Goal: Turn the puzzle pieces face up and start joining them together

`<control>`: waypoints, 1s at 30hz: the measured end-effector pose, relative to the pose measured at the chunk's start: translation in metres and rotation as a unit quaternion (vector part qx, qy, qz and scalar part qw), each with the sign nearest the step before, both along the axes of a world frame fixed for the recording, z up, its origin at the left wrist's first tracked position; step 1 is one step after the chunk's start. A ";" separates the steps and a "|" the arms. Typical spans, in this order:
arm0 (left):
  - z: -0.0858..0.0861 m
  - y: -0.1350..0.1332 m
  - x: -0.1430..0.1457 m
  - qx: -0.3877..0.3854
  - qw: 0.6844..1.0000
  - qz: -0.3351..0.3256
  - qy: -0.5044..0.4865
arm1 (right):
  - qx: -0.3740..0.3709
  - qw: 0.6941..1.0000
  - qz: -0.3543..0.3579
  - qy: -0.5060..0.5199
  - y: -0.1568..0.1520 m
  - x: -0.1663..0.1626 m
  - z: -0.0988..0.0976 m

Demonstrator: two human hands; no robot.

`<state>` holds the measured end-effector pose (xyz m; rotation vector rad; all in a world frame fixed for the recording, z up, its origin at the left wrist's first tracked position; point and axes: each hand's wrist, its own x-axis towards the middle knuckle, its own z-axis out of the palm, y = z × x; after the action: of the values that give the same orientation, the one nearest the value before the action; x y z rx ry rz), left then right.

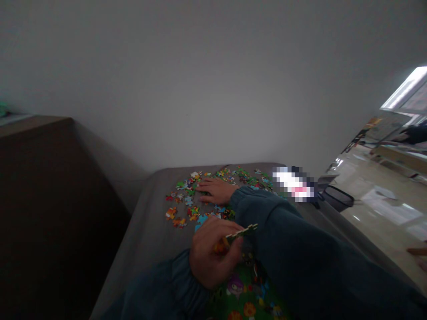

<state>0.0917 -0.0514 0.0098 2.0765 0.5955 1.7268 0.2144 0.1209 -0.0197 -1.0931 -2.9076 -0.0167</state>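
Observation:
My left hand [213,253] is closed on a small joined section of jigsaw puzzle [248,230], pinched between thumb and fingers and tilted almost edge-on. Beneath and in front of it lies a green, partly assembled jigsaw puzzle [242,291] with colourful figures, half hidden by my right sleeve. Farther forward, my right hand [216,190] rests palm down with fingers spread over loose puzzle pieces [189,201]. Whatever lies under that palm is hidden. Orange puzzle pieces [171,213] sit to the left, and light-blue pieces [202,218] show just beyond my left hand.
The pieces lie on a grey cloth-covered surface [140,249] against a pale wall [213,89]. At its right edge are a bright pixelated object [290,182] and dark-framed glasses [338,195]. A dark brown cabinet [50,186] stands left; shiny floor [376,209] shows right.

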 end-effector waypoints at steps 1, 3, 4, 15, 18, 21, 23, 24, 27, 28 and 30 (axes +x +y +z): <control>0.000 0.000 0.000 0.000 1.000 -0.004 0.000 | -0.004 1.000 0.009 0.007 0.000 0.002 0.002; 0.001 -0.001 -0.001 0.002 1.000 -0.012 -0.004 | -0.011 0.999 0.026 0.023 0.002 0.006 0.008; 0.002 -0.001 -0.001 0.002 1.000 -0.013 -0.007 | -0.012 0.999 0.028 0.032 0.003 0.007 0.011; -0.002 -0.003 0.003 -0.011 1.000 -0.015 -0.016 | 0.028 0.996 -0.063 0.052 0.025 -0.028 -0.004; 0.000 -0.003 0.002 -0.016 1.000 -0.010 -0.018 | 0.012 0.998 -0.057 0.035 0.028 -0.030 -0.007; 0.001 -0.004 0.002 -0.015 1.000 -0.010 -0.019 | -0.012 0.999 -0.042 0.021 0.027 -0.026 -0.005; 0.000 -0.004 0.002 -0.014 1.000 -0.016 -0.020 | -0.023 0.999 -0.020 0.017 0.024 -0.020 -0.003; 0.000 -0.005 0.002 -0.014 1.000 -0.019 -0.020 | -0.025 1.000 -0.009 0.014 0.022 -0.017 -0.002; -0.002 -0.005 0.003 -0.013 0.999 -0.022 -0.020 | -0.021 1.000 0.019 0.006 0.017 -0.009 0.003; -0.003 -0.005 0.003 -0.013 0.999 -0.022 -0.021 | -0.017 1.000 0.026 0.005 0.016 -0.007 0.005; -0.003 -0.005 0.003 -0.016 0.999 -0.021 -0.020 | -0.007 0.999 0.037 0.009 0.015 -0.004 0.008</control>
<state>0.0949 -0.0564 0.0066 2.0148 0.5590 1.7196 0.2105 0.1363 -0.0114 -0.9817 -2.9336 0.0154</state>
